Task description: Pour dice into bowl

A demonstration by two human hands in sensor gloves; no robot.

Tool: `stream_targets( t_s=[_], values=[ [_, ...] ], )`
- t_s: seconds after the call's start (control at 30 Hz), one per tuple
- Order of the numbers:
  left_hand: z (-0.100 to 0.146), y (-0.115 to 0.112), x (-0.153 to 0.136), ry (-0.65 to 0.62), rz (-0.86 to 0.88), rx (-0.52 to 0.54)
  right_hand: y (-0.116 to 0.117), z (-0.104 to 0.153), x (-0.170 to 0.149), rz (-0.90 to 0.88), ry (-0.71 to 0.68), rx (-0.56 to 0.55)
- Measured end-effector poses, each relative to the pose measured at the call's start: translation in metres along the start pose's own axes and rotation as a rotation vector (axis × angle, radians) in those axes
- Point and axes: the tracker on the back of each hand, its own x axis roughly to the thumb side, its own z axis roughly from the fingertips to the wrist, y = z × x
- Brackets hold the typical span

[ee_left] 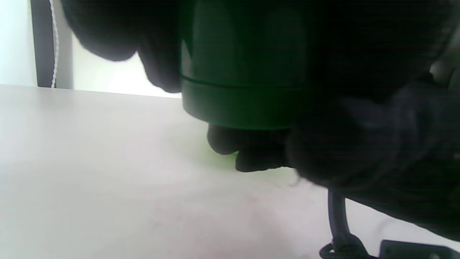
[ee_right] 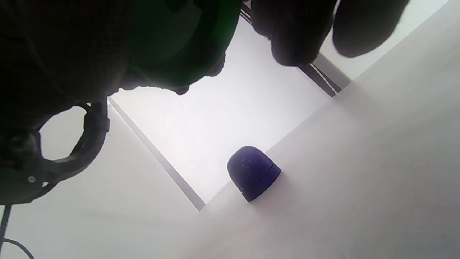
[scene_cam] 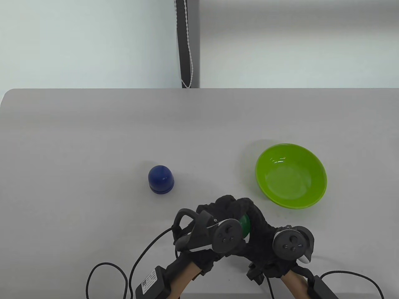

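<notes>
Green dice cup is held off the table between left hand and right hand, near the empty bowl. Opening, then tipping over the bowl, is judged next.

Dark green dice cup held above table; lime bowl upright right.

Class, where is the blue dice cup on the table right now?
In the table view, the blue dice cup stands dome-up left of centre, apart from everything: the green bowl sits far to its right, and the gloved hands lie nearer the camera.
</notes>
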Motion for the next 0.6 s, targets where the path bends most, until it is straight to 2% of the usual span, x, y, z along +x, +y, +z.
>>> stream_targets(
  t_s=[0.03,0.2,0.3,0.4,0.6],
  values=[
    [-0.0037,0.0010,0.0020,-0.006,-0.035,-0.030,-0.0014,0.0006,-0.0029,0.014,0.001,-0.014],
    [-0.0104,-0.0004,0.0063,-0.002,0.002,-0.068,-0.0041,0.0022,-0.0086,0.000,0.021,-0.051],
    [-0.0110,-0.0016,0.0059,0.028,0.070,-0.002,-0.0020,0.0012,-0.0073,-0.020,0.028,-0.048],
    [-0.0100,-0.0037,0.0062,0.021,0.043,0.036,-0.0012,0.0006,-0.0095,-0.043,0.035,-0.042],
    [-0.0057,-0.0058,0.0004,0.011,0.140,0.253,-0.0002,-0.0004,-0.0117,-0.096,0.041,-0.034]
  ],
)
